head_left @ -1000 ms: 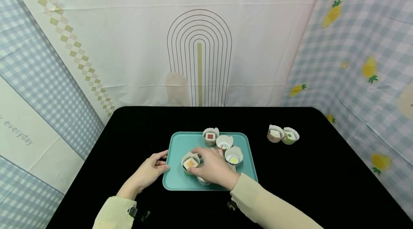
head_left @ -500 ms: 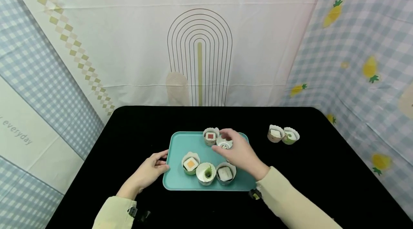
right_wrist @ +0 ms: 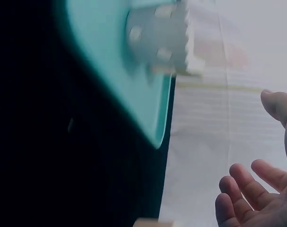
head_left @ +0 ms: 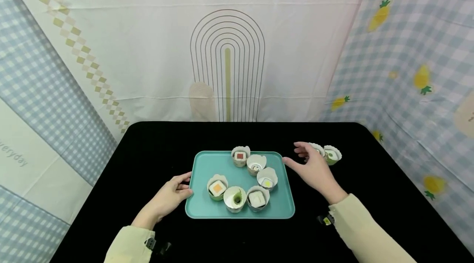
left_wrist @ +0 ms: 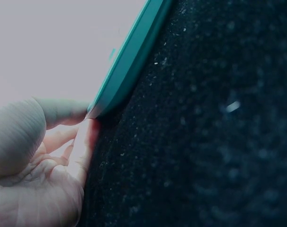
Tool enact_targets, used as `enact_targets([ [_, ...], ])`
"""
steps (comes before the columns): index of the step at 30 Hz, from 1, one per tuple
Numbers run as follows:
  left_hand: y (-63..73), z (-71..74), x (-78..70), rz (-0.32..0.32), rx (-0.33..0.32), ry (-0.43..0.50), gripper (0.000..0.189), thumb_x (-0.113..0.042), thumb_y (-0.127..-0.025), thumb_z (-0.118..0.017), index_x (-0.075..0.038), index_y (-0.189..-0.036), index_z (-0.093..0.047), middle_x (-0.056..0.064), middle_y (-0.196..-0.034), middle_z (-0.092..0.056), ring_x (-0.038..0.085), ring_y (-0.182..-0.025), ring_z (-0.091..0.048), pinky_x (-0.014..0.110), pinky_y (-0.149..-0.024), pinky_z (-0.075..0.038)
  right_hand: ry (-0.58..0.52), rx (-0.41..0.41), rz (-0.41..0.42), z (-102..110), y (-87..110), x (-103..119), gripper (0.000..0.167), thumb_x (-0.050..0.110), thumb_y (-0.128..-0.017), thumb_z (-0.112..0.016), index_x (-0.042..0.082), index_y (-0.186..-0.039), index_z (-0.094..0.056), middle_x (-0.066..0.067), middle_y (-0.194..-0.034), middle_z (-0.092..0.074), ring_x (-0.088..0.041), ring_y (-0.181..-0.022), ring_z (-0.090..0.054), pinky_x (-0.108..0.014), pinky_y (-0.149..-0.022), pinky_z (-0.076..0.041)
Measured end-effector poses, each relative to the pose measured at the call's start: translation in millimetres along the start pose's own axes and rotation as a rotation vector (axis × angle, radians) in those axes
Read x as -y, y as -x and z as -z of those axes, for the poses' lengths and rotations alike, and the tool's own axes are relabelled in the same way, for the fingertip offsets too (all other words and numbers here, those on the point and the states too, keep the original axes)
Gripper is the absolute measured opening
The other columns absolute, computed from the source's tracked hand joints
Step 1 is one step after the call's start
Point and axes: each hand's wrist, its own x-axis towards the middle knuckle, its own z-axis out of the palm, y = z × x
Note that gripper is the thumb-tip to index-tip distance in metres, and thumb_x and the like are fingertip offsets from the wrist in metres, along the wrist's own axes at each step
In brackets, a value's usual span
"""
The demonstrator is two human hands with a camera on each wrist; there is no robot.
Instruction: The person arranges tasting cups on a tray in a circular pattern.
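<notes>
A turquoise tray [head_left: 201, 209] lies on the black table, carrying several scalloped paper cups. At its left edge, my left hand [head_left: 166, 198] pinches the rim between thumb and fingers; the left wrist view shows the fingertips [left_wrist: 89, 130] at the rim. My right hand [head_left: 317, 173] is off the tray's right side, holding nothing, its fingers spread. Just beyond it are a partly hidden paper cup [head_left: 317, 147] and a green cup [head_left: 332, 155] with a white block inside. In the right wrist view a grey dotted cup [right_wrist: 155, 35] on the tray is blurred.
The tray's cups include one with a red-marked white block [head_left: 240, 157], one with an orange-marked block [head_left: 217, 189], one with a yellow-marked block [head_left: 267, 182], and one with something green [head_left: 237, 198]. A patterned curtain [head_left: 159, 57] hangs behind the table.
My right hand has moved from above the cups on the tray, rightward past the tray's edge towards the two separate cups. The left hand has stayed at the rim.
</notes>
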Motion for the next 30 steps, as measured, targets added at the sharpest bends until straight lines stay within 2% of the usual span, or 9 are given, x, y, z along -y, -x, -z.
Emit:
enact_targets([
  [10, 0.8, 1.2, -1.5, -0.001, 0.009, 0.015, 0.059, -0.012, -0.094, -0.064, -0.017, -0.148, -0.041, 0.004, -0.136, -0.044, 0.020, -0.108, -0.053, 0.037, -0.085, -0.050, -0.008, -0.023, -0.058, 35.9, 1.5, -39.4, 0.087, 0.060, -0.085, -0.063, 0.005, -0.146, -0.035, -0.021, -0.130, -0.048, -0.037, -0.114, -0.050, -0.051, -0.087, -0.047],
  [16, -0.1, -0.7, -1.1, -0.002, -0.008, 0.000, 0.059, -0.012, -0.093, -0.065, -0.017, -0.147, -0.042, 0.004, -0.135, -0.045, 0.019, -0.107, -0.054, 0.037, -0.086, -0.050, -0.017, -0.034, -0.070, 56.3, 0.7, -58.0, 0.087, 0.055, -0.088, -0.063, 0.002, -0.148, -0.031, -0.027, -0.137, -0.039, -0.043, -0.120, -0.041, -0.055, -0.088, -0.042],
  [21, -0.7, -1.4, 0.2, -0.002, -0.017, -0.014, 0.059, -0.014, -0.094, -0.065, -0.018, -0.147, -0.042, 0.003, -0.136, -0.045, 0.019, -0.106, -0.054, 0.038, -0.086, -0.050, -0.047, -0.033, -0.091, 69.5, -1.8, -75.3, 0.090, 0.050, -0.091, -0.062, -0.001, -0.151, -0.020, -0.032, -0.142, -0.025, -0.049, -0.125, -0.031, -0.057, -0.088, -0.040],
  [30, -0.1, -0.6, 0.5, -0.003, -0.008, -0.005, 0.059, -0.014, -0.094, -0.065, -0.018, -0.148, -0.042, 0.003, -0.136, -0.044, 0.019, -0.107, -0.054, 0.038, -0.086, -0.049, -0.130, 0.117, -0.213, 80.2, -8.9, -105.7, 0.104, 0.048, -0.091, -0.064, 0.000, -0.153, 0.004, -0.035, -0.148, -0.009, -0.053, -0.131, -0.020, -0.061, -0.094, -0.037],
])
